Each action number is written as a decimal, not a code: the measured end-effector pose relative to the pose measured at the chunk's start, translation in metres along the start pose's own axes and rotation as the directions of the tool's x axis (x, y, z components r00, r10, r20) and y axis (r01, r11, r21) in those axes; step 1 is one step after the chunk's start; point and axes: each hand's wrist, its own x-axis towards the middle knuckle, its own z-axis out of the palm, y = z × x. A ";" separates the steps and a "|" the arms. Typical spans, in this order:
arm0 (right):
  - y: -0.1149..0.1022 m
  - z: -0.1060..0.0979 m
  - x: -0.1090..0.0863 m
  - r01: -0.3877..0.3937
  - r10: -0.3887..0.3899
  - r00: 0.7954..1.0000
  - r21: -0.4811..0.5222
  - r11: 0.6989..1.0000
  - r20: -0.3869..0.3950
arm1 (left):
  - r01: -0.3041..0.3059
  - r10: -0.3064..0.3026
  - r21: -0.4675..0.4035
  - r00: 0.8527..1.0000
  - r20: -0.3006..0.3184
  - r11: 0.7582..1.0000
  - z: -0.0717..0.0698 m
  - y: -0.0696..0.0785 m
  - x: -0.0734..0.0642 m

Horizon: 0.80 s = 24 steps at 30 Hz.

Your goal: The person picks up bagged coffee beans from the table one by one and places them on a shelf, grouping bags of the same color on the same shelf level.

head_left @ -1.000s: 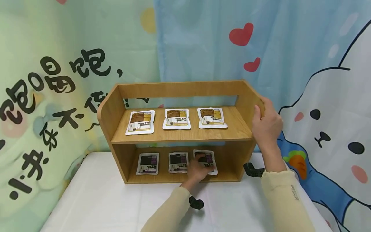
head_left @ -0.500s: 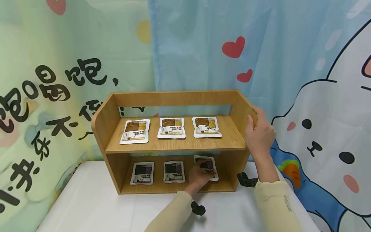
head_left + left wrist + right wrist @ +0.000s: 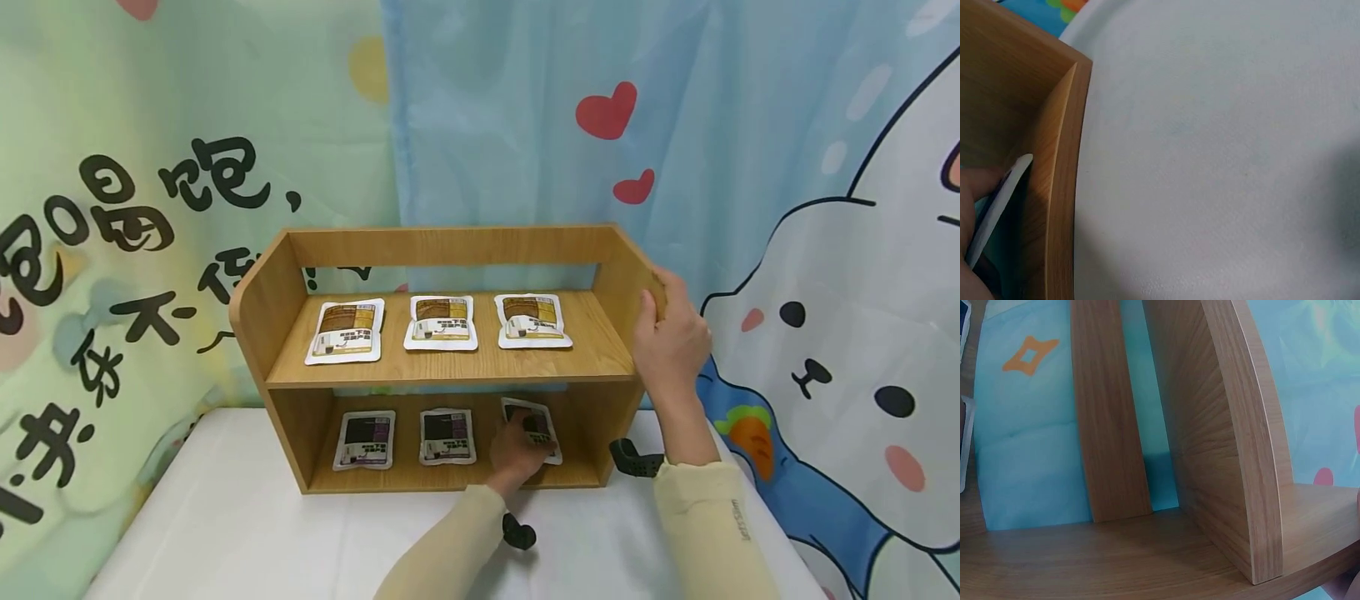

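My left hand pinches a white-edged pouch with a dark label, at the right of the lower shelf. In the left wrist view, fingers and thumb hold this pouch on both sides, its edge tilted up beside the wooden board. My right hand grips the right side panel of the two-tier wooden shelf. Two more dark-labelled pouches, a left one and a middle one, lie on the lower tier.
On the upper tier lie three pouches with brown and yellow labels: a left, a middle and a right one. The shelf stands on a white-covered table. Printed curtains hang behind it.
The left hand has shifted the dark-labelled pouch slightly to the right, away from the middle one, and tilted it a little. The right hand keeps its grip. The head view has shifted.
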 end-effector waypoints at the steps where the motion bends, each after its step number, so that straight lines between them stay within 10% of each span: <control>1: 0.000 0.000 0.000 -0.004 0.004 1.000 0.000 1.000 -0.001 | 0.001 -0.001 0.008 1.000 -0.003 1.000 0.000 0.001 0.000; 24: -0.001 0.000 0.001 -0.010 0.010 1.000 -0.011 1.000 -0.001 | -0.017 0.018 0.099 1.000 -0.006 0.995 -0.001 -0.008 -0.003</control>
